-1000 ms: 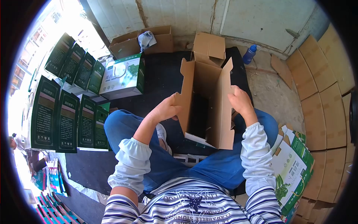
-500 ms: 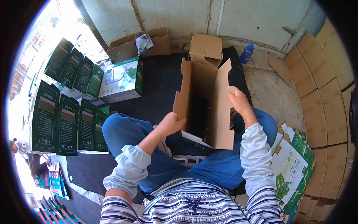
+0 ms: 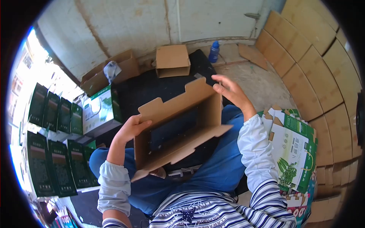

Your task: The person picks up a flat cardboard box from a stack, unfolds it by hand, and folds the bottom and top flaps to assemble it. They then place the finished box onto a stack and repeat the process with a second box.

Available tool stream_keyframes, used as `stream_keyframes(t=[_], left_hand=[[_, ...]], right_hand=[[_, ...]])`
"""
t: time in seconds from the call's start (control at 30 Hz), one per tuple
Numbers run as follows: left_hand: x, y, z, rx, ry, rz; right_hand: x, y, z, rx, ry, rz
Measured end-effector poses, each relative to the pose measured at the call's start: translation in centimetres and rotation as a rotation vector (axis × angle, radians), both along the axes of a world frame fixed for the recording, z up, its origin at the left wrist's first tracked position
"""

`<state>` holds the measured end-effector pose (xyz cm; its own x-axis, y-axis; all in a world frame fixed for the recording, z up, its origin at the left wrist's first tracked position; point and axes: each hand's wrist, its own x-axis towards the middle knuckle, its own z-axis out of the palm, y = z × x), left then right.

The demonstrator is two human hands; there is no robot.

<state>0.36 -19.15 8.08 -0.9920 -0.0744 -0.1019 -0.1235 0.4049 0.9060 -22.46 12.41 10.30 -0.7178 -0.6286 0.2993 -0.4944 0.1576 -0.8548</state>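
Observation:
Over my crossed legs, a brown cardboard box [image 3: 176, 100] stands tilted with its upper flaps unfolded. Dark cloth shows through the inside of it. My left hand [image 3: 131, 129] grips the left end wall, thumb over the top edge and fingers on the outer side. At the far right corner of the box, my right hand [image 3: 232, 93] has its fingers stretched and apart, the fingertips close to the corner edge.
Finished green-and-white cartons [image 3: 100, 110] stand in rows at left. Flattened printed cartons [image 3: 291, 152] lie by my right knee. Brown boxes [image 3: 304, 76] are stacked along the right. Ahead are a small open box [image 3: 173, 57], a blue bottle [image 3: 214, 52] and a long box holding a cloth [image 3: 112, 71].
The box has turned so its long side runs left to right. My right hand has loosened from the side flap and moved to the far corner. The view has swung right.

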Motion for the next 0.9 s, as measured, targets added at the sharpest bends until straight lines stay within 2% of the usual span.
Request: stream_keyframes(t=[0.03,0.1,0.13,0.2,0.27,0.33,0.4,0.43,0.5,0.6,0.67,0.7,0.8,0.9], left_hand=[[-0.3,0.4,1.9,-0.033,-0.107,-0.021],[-1.8,0.0,1.6,-0.001,-0.022,-0.118],[-2.5,-0.4,1.6,0.016,0.019,-0.165],[-3.5,-1.3,2.3,0.023,-0.088,-0.182],[-4.4,-1.9,2.8,0.041,-0.2,-0.166],[-5.4,-2.1,2.4,0.045,-0.225,-0.238],[-6.6,-1.6,2.7,0.009,-0.238,-0.322],[-7.0,-1.9,2.7,0.004,-0.251,-0.312],[-7.4,-2.4,2.5,-0.004,-0.277,-0.285],[-7.3,-4.4,3.2,0.098,-0.018,-0.006],[-7.0,-6.5,4.1,0.374,0.172,0.4],[-6.6,-8.5,3.6,0.387,0.243,0.534],[-4.4,-11.1,2.5,0.468,0.244,0.905],[-3.0,-11.7,0.7,0.502,0.187,0.996]], right_hand=[[0.0,0.6,0.2,0.056,-0.135,0.054],[0.2,1.7,0.6,0.161,-0.41,0.164],[0.0,1.9,0.7,0.265,-0.392,0.253],[-0.4,1.8,0.5,0.474,-0.358,0.435],[-0.4,1.6,-0.6,0.606,-0.496,0.418],[-0.2,0.9,-3.0,0.528,-0.477,0.488],[0.3,0.6,-2.7,0.654,-0.351,0.45],[0.6,0.4,-2.4,0.717,-0.284,0.434],[0.3,0.0,-2.8,0.66,-0.245,0.38],[0.5,-0.6,-2.9,0.576,-0.201,0.291],[1.2,-0.8,-2.1,0.556,-0.19,0.228],[1.5,-0.9,-1.4,0.564,-0.189,0.196],[1.0,-1.2,-2.9,0.496,-0.185,0.166],[1.3,-1.8,-5.0,0.321,-0.209,0.099]])
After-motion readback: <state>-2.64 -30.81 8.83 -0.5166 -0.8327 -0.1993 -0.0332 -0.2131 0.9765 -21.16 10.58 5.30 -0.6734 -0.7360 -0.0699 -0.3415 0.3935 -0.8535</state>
